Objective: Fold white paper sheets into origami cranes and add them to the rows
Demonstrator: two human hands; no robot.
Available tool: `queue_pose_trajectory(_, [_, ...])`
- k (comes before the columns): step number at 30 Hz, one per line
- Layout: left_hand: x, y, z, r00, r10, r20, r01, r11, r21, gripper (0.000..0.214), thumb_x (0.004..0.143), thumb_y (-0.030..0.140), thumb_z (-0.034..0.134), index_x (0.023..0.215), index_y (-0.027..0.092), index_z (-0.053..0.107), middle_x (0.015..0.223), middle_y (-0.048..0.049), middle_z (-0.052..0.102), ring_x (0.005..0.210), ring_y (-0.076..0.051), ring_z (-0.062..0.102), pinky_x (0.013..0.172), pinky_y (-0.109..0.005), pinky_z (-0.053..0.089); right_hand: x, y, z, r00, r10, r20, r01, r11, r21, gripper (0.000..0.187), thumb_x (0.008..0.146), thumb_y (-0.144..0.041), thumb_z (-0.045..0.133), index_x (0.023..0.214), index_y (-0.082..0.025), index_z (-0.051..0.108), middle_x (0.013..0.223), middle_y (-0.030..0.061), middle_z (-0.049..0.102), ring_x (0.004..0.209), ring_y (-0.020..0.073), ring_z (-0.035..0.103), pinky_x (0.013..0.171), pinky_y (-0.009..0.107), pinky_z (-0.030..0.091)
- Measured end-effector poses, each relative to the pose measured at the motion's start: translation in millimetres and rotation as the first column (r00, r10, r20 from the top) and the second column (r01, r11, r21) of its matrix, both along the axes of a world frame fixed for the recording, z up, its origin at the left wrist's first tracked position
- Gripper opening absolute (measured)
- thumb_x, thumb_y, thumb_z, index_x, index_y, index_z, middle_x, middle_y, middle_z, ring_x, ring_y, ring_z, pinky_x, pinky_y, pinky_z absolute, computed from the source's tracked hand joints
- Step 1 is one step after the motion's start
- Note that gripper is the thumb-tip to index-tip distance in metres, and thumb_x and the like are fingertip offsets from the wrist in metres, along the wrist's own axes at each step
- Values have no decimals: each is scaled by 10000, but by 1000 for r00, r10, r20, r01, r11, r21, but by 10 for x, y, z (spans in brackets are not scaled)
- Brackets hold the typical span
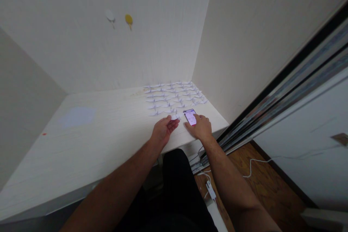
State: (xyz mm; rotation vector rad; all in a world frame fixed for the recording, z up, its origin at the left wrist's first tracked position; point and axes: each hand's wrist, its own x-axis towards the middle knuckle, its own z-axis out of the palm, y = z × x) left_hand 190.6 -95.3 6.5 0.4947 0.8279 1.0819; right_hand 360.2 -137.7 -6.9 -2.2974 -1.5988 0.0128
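Observation:
My left hand (162, 130) is closed, with a small folded white paper (175, 116) pinched between thumb and fingers. It looks like a paper crane, though its shape is too small to be sure. A phone (190, 116) with a lit screen lies face up on the white desk (116, 134). Over the phone's lower right part rests my right hand (200, 127), thumb and index finger apart, the index finger at the screen. Just beyond both hands, rows of white folded paper cranes (170, 98) stand in the desk's far right corner.
A pale sheet (78, 115) and a small red spot (44, 134) are on the desk's left part. Two round hooks, one white (110, 15) and one yellow (128, 19), hang on the back wall. Below right, a power strip (210, 190) and white cables lie by the wooden floor.

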Motion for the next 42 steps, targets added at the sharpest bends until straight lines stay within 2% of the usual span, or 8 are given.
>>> queue_pose_trajectory(6, [15, 9, -16, 1000, -6, -1, 6, 1000, -5, 71, 870, 160, 619, 817, 123, 590, 761, -103, 718, 711, -172, 714, 686, -273, 568, 27, 107, 6, 998, 52, -16, -52, 998, 29, 673, 780, -668, 568, 1297, -239, 584, 1367, 162, 511, 1233, 347, 465, 1008, 484, 364])
queue_pose_trajectory(9, [33, 18, -28, 1000, 8, -7, -8, 1000, -6, 89, 874, 163, 614, 802, 121, 584, 766, -107, 715, 711, -173, 713, 681, -272, 566, 42, 87, -2, 992, 94, -85, -76, 978, 195, 534, 814, -510, 589, 1236, -183, 612, 1313, 154, 557, 1219, 303, 482, 1036, 449, 365])
queue_pose_trajectory(12, [71, 15, -35, 999, 31, 5, -32, 999, 14, 97, 881, 150, 602, 792, 116, 582, 766, -100, 710, 732, -173, 715, 707, -278, 565, 9, 15, 7, 932, 280, -229, -166, 894, 417, 395, 802, -342, 596, 1150, -157, 624, 1151, 112, 639, 1048, 216, 575, 966, 360, 436])
queue_pose_trajectory(15, [131, -5, -39, 998, 47, 32, -48, 998, 31, 92, 877, 128, 603, 788, 112, 590, 754, -84, 703, 729, -164, 710, 744, -294, 566, -86, -43, 32, 820, 418, -390, -207, 853, 479, 426, 757, -402, 669, 1112, -172, 622, 960, 53, 675, 791, 164, 601, 754, 300, 495])
queue_pose_trajectory(23, [236, -56, -34, 999, -19, 42, 18, 1000, 6, 87, 863, 137, 637, 788, 115, 599, 797, -87, 704, 756, -171, 711, 705, -285, 563, -181, -10, 78, 772, 294, -563, 11, 880, 475, 214, 792, -378, 603, 749, -183, 681, 636, -14, 627, 599, 134, 553, 611, 257, 439])
queue_pose_trajectory(32, [274, -74, -79, 997, -76, -19, 76, 997, 26, 105, 874, 190, 622, 806, 111, 639, 780, -84, 706, 690, -146, 684, 631, -255, 532, -184, 2, 120, 544, 229, -807, 209, 895, 395, 230, 708, -387, 650, 730, -159, 669, 582, -15, 620, 515, 126, 531, 520, 244, 419])
queue_pose_trajectory(35, [235, -83, -53, 992, -92, -90, 99, 993, 65, 180, 880, 288, 616, 875, 115, 666, 861, -123, 723, 708, -177, 696, 613, -277, 529, -33, 58, 88, 569, 184, -801, 240, 895, 376, 270, 715, -419, 633, 749, -154, 677, 604, 2, 639, 527, 139, 551, 509, 248, 417])
queue_pose_trajectory(42, [-320, -4, -110, 923, -21, -383, 117, 966, 229, 232, 732, 349, 733, 767, 125, 682, 735, -93, 701, 551, -132, 610, 473, -222, 412, 814, 396, 41, 887, -156, -435, 340, 859, 383, 247, 769, -325, 541, 746, -142, 706, 737, 74, 714, 683, 187, 617, 674, 284, 439])
